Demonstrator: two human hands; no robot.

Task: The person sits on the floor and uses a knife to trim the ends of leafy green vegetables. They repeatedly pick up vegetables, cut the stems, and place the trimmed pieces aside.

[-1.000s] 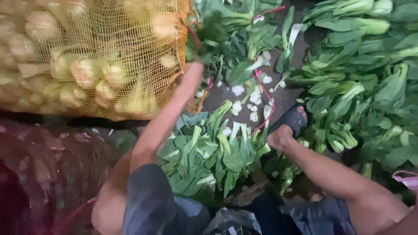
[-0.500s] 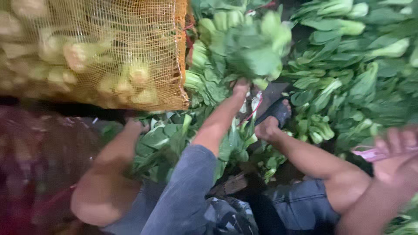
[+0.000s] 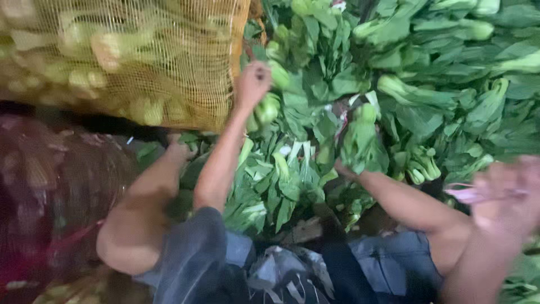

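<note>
My left hand reaches forward, closed on a bunch of bok choy at the edge of the big pile of greens. The bunch hangs just below the hand, beside the orange net sack. Blurred at the right edge, my right hand grips a thin pink strip above my right thigh. More bok choy lies between my bare legs, and my right foot is half buried in leaves.
The orange net sack, full of pale greens, fills the top left. A dark red net bag lies at the left by my knee. Bok choy covers the ground ahead and to the right. A crumpled dark plastic bag sits in my lap.
My left hand has lowered the bunch it held up and moved left toward the orange sack. My right hand, with the pink strip, has come further into view at the right.
</note>
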